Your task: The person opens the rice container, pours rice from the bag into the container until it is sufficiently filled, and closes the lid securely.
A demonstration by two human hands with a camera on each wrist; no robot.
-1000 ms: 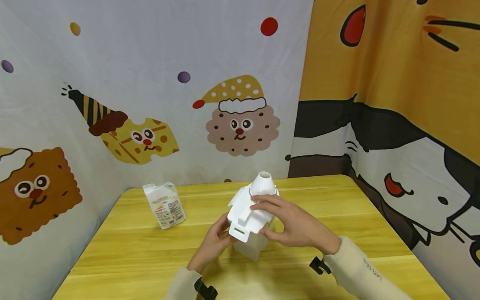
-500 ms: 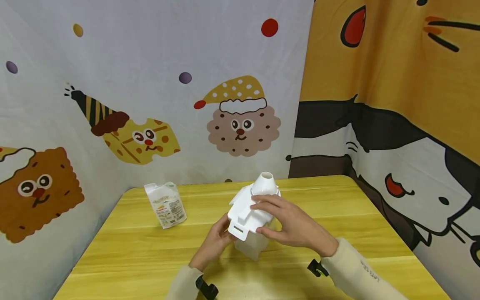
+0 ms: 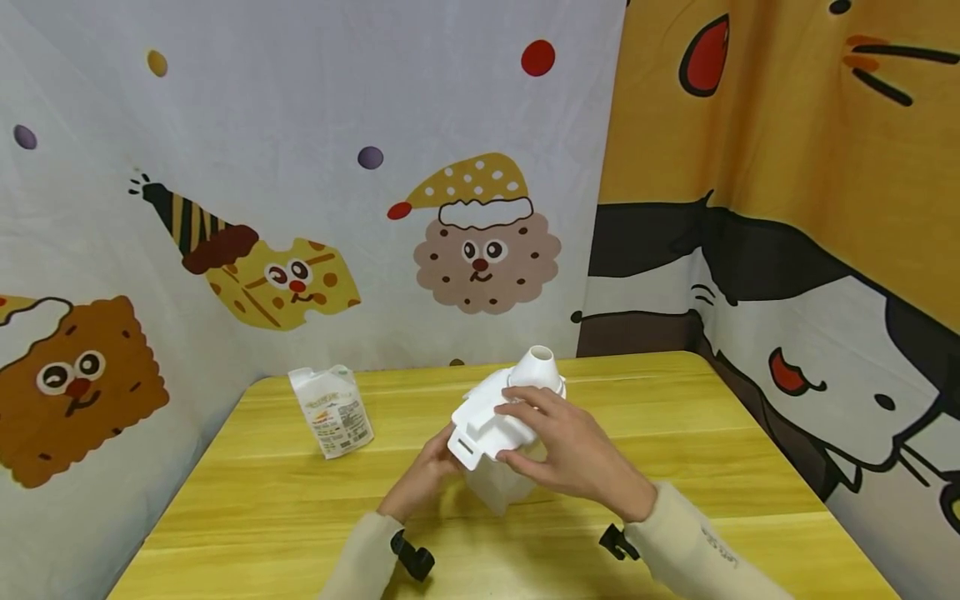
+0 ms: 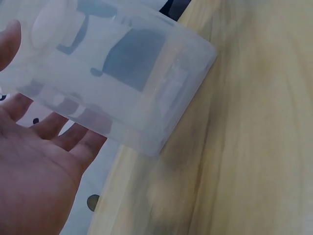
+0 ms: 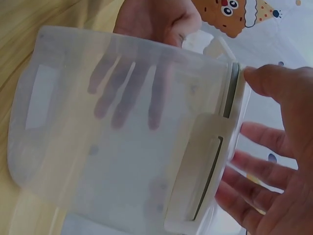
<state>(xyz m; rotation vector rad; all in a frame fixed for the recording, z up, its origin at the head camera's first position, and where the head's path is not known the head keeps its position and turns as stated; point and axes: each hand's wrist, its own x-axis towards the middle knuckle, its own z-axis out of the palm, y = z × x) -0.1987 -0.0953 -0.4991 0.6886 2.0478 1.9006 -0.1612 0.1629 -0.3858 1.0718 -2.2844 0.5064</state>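
Observation:
A translucent plastic storage container (image 3: 491,487) leans at a tilt above the tabletop; in the left wrist view a bottom edge of the container (image 4: 137,112) looks close to the wood. On it sits a white lid (image 3: 474,423) with a slotted tab and a cone-shaped white piece (image 3: 537,371) at its far end. My left hand (image 3: 420,481) holds the container's side, and its fingers show through the wall in the right wrist view. My right hand (image 3: 573,450) grips the lid, thumb at the lid's edge (image 5: 239,93) and fingers spread along its top.
A white printed packet (image 3: 335,418) stands on the yellow wooden table (image 3: 247,517), left of the container. Cartoon-printed cloth (image 3: 292,100) hangs behind the table and along both sides.
The container has tilted a little more, its lid tab going left and the cone slightly right. My right hand has shifted slightly left with the lid; the packet stays put.

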